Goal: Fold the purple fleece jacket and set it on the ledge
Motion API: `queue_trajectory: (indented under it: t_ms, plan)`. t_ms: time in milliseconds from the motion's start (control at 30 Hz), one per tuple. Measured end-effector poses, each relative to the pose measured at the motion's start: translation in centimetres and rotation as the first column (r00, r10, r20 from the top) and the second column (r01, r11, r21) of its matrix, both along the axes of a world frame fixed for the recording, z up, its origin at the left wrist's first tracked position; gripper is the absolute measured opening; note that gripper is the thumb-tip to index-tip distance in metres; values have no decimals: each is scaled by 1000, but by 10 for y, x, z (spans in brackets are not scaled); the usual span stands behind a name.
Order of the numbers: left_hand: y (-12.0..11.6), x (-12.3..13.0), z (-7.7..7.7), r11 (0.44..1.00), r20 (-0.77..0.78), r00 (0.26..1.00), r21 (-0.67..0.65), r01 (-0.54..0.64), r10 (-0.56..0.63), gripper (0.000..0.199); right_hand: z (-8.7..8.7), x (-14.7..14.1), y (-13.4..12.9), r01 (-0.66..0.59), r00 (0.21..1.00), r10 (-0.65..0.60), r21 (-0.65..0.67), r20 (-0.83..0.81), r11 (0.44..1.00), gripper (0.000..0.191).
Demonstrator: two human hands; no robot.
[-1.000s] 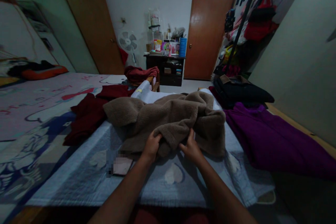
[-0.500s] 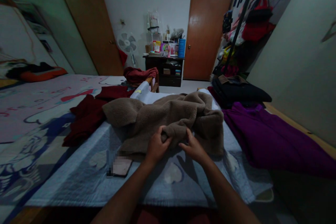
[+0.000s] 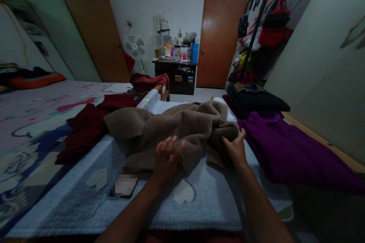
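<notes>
A thick brown fleece garment (image 3: pixel 176 125) lies rumpled across a light blue cloth (image 3: pixel 211 201) with pale heart shapes. My left hand (image 3: pixel 167 159) rests on its front part with the fingers stretched and a little apart, gripping nothing. At the garment's right side, my right hand (image 3: pixel 236 150) has a fold of the fleece between thumb and fingers. The fingertips are partly hidden by the fabric. Just left of my left forearm is a flat, pale object (image 3: pixel 125 186), partly blurred out, near the garment's front edge.
Dark red clothing (image 3: pixel 82 129) lies to the left on a patterned bedspread (image 3: pixel 37 110). On the right are a purple garment (image 3: pixel 288 152) and a folded black stack (image 3: pixel 256 98). Farther back stand a wooden chair (image 3: pixel 165 93) with red cloth, a dark cabinet (image 3: pixel 159 76) and a fan (image 3: pixel 134 47).
My right hand has moved right, from the garment's front middle to its right side. My left hand has let go of the bunched fleece and spread its fingers. The view has shifted slightly.
</notes>
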State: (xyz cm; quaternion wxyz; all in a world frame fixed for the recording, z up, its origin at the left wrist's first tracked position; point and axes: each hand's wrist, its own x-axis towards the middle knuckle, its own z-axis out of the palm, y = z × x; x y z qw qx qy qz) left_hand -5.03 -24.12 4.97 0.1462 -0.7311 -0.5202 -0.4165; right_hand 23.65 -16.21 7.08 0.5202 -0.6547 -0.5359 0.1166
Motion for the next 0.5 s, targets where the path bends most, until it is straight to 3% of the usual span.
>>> queue_trajectory:
  t_ms: [67, 167, 233, 300, 500]
  plan:
    - [-5, 4, 3, 992, -270, 955, -45, 116, -124, 55, 4, -3, 9, -44, 989, 36, -47, -142, 998, 100]
    - [-4, 6, 3, 954, -429, 871, -267, 132, -241, 45, 13, -10, 19, -204, 950, 194, -13, -246, 979, 81]
    - [-1, 6, 2, 915, -445, 854, -394, 82, -268, 42, 17, -13, 24, -293, 922, 282, -2, -265, 956, 60]
    - [0, 8, -1, 880, -439, 851, -471, 53, -287, 45, 19, -15, 31, -309, 916, 295, -11, -271, 951, 46]
    - [0, 12, 1, 771, -373, 845, -633, 70, -382, 54, 35, -10, 63, -201, 957, 225, 142, -182, 969, 42]
